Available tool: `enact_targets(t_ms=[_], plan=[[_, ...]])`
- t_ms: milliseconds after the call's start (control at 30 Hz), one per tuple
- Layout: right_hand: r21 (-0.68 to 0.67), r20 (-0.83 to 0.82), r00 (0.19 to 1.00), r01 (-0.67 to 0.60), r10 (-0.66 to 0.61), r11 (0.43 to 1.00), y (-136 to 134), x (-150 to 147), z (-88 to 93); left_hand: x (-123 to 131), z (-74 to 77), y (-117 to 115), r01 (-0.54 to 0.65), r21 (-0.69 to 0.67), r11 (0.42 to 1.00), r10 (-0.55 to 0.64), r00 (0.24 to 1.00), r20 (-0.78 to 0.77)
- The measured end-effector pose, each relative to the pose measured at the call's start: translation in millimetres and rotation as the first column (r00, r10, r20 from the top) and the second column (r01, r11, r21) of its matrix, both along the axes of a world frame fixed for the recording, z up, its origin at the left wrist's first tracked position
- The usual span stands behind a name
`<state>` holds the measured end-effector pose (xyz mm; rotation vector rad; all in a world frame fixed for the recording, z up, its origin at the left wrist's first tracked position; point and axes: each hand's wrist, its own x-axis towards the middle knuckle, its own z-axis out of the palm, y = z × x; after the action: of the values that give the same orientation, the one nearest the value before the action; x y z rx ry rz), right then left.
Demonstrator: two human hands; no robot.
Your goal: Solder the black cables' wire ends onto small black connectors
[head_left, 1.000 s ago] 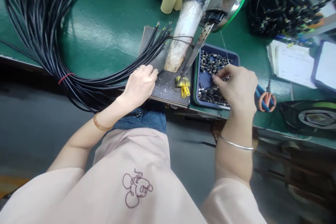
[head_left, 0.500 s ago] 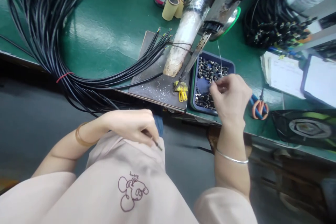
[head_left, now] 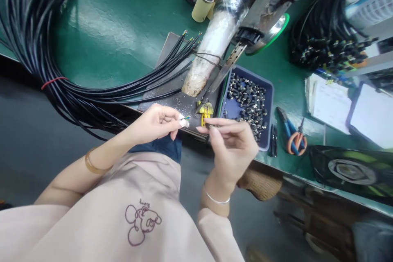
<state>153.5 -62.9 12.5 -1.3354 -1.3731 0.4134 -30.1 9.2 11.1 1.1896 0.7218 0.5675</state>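
Observation:
My left hand [head_left: 159,123] is closed in a pinch on a cable end [head_left: 186,118], whose small coloured wires, green among them, stick out past the fingertips. Something whitish wraps the fingertips there. To its right, my right hand [head_left: 231,141] pinches a small dark connector [head_left: 211,126], partly hidden by the fingers and slightly blurred. Both hands hover at the bench's front edge, a short gap apart. Just behind them a soldering iron [head_left: 229,67] points down at a yellow clip [head_left: 206,114]. A blue tray [head_left: 270,94] of loose black connectors [head_left: 245,94] lies beside my right hand.
Bundled black cables [head_left: 49,55] lie at the left, tied with a red band. A foil-wrapped duct [head_left: 207,55] hangs over a dark board [head_left: 170,45]. Pliers [head_left: 287,120], orange-handled scissors [head_left: 297,141], papers [head_left: 327,100] and a fan-like black device [head_left: 353,172] are on the right.
My right hand has moved left from the tray and now holds a small connector. My left hand has risen from my lap to the bench edge with the cable end. The view has shifted slightly.

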Motion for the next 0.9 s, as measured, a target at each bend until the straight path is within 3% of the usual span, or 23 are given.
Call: enact_targets(t_ms=[133, 200, 400, 633, 900], plan=[[0.178, 0.152, 0.972, 0.152, -0.18, 0.972, 0.9, -14.1, -15.6, 3.4, -0.4, -3.2, -0.08, 0.051, 0.996, 0.08, 0.997, -0.005], [0.247, 0.191, 0.956, 0.17, -0.22, 0.954, 1.8, -16.7, -20.0, 5.5, 0.2, -4.4, -0.119, 0.08, 0.99, 0.119, 0.993, -0.001], [0.239, 0.154, 0.974, 0.128, -0.168, 0.962, 1.0, -19.1, -24.3, 12.3, 1.7, -5.7, -0.163, 0.191, 0.968, 0.171, 0.985, -0.026], [0.322, 0.327, 0.914, 0.131, -0.24, 0.938, -1.9, -23.4, -26.3, 14.5, -2.8, -9.1, -0.205, 0.324, 0.924, 0.25, 0.962, -0.105], [0.34, 0.399, 0.885, 0.098, -0.238, 0.935, -8.3, -21.7, -27.4, 14.4, -7.6, -12.1, -0.226, 0.351, 0.909, 0.273, 0.958, -0.091]])
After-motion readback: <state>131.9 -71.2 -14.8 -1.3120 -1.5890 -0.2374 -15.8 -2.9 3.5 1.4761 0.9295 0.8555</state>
